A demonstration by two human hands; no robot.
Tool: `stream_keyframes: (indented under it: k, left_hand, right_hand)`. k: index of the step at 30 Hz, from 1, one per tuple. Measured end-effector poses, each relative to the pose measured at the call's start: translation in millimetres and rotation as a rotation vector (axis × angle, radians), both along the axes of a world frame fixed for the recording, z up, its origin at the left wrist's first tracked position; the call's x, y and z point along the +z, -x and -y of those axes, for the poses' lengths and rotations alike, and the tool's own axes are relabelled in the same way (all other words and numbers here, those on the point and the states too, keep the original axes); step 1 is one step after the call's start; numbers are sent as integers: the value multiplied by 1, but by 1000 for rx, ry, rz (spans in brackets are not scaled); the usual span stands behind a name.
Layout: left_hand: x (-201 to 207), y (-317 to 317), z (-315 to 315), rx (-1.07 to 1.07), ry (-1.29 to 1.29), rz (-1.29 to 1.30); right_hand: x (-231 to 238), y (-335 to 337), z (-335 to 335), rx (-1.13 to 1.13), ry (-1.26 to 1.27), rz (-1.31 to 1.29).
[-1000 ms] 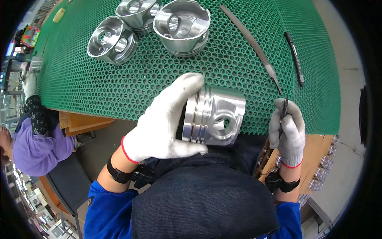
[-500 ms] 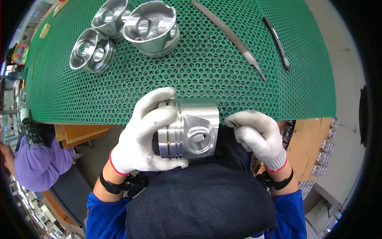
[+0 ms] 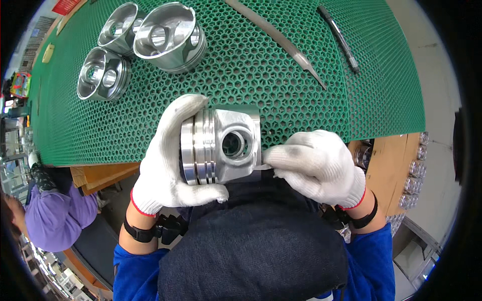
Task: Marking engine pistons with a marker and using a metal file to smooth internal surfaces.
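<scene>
Left grip (image 3: 163,165) clasps the piston (image 3: 219,145); right grip (image 3: 321,165) pinches a thin blade (image 3: 261,167) at the piston's skirt edge, where a slip could score the metal.

Bright, fairly even light. Specular glare on held piston (image 3: 219,150); dark apron (image 3: 251,246) sinks toward black, little detail. Strong fisheye: bench (image 3: 165,85) edges bow, corners black, lower-left background stretched and cluttered with bright spots.

A dark pen (image 3: 339,40) lies on the green mat (image 3: 386,95), near a long grey file (image 3: 275,35). Off to the left is a person in a purple top (image 3: 55,220). A small yellow thing (image 3: 48,53) lies near the mat's left edge
</scene>
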State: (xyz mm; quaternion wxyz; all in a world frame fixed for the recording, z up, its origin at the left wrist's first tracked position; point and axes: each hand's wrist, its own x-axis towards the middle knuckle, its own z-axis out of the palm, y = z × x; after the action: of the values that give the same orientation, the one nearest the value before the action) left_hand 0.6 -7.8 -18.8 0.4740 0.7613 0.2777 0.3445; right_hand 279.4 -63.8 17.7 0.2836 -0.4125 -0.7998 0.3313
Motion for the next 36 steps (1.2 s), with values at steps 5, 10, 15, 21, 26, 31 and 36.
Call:
stream_keyframes:
  k: [5,10,15,21,26,31,36]
  left_hand:
    - [21,-12,-9,114,336,-22]
    - [56,-23,10,433,364,343]
    - [41,-24,9,148,566,365]
    - [9,-9,0,-116,-92,116]
    - [6,-8,0,-132,-119,110]
    - [7,-12,0,-131,-96,66]
    - [6,-16,-6,-88,-48,0]
  right_hand:
    - [-6,5,11,235,-96,502]
    - [0,-15,27,-136,282,-270]
    - [-1,-13,33,-434,944,-723]
    - [4,6,15,-467,1011,-622]
    - [10,14,10,-446,1024,-521]
    - [-10,7,22,-222,437,-379]
    - [-3,-2,15,-4,-70,63]
